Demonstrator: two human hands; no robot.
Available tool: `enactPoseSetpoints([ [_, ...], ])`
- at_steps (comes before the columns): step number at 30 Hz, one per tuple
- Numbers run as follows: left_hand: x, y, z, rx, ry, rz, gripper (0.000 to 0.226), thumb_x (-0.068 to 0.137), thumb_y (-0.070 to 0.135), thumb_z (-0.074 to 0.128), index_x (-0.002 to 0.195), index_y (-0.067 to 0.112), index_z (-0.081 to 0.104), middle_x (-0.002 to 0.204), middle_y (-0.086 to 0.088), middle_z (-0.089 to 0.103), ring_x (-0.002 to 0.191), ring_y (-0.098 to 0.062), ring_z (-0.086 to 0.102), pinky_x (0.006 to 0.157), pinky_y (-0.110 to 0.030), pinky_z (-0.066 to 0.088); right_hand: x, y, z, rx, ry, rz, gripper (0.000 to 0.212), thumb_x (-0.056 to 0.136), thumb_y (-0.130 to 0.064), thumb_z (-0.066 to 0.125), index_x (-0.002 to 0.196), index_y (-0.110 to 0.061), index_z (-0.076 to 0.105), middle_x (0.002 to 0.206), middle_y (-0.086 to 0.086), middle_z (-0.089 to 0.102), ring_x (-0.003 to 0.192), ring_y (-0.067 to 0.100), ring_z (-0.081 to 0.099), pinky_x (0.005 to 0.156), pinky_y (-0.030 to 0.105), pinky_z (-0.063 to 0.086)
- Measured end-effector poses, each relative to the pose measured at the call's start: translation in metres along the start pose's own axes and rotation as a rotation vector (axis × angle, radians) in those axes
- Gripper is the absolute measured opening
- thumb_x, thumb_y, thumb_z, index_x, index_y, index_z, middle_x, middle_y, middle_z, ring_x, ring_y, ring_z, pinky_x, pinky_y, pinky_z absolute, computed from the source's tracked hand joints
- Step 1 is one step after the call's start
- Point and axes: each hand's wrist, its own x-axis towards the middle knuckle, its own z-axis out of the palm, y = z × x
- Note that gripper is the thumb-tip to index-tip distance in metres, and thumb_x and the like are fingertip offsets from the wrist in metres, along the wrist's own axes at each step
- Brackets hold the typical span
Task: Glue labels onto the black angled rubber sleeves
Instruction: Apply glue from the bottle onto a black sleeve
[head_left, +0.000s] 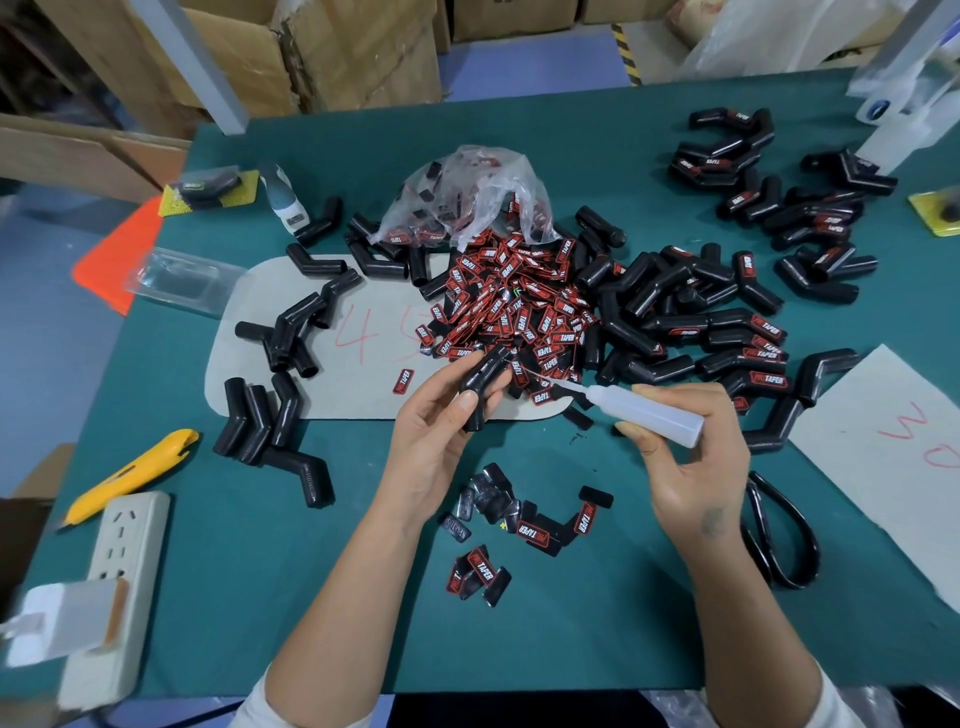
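Green felt covers the workbench (519, 649), cardboard boxes stacked behind it. Her left hand (436, 441) pinches a bare black angled rubber sleeve (480, 387) upright just before the heap of red-and-black printed labels (514, 306). Her right hand (691, 467) grips a translucent plastic glue bottle (639, 408), its needle tip just beside the sleeve. I'd say a thin bead on the flat face serves best, sleeve held steady, fingers kept off the glued patch.

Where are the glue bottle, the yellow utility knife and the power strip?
glue bottle (652, 410), head view, middle of its body.
yellow utility knife (132, 475), head view, mid handle.
power strip (122, 551), head view, socket face.
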Motion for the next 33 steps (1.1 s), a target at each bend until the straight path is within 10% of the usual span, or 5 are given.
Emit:
enactPoseSetpoints([
  [33, 0.0005, -0.0036, -0.0046, 0.044, -0.024, 0.004, 0.037, 0.103, 0.004, 0.061, 0.139, 0.012, 0.068, 0.141, -0.022, 0.065, 0.134, -0.038, 0.062, 0.106, -0.033, 0.053, -0.0008, -0.0023, 0.001, 0.013, -0.057, -0.034, 0.031, 0.092, -0.022, 0.074, 0.12, -0.025, 0.062, 0.114, -0.008, 0.065, 0.106, 0.006, 0.061, 0.093, 0.022, 0.045],
])
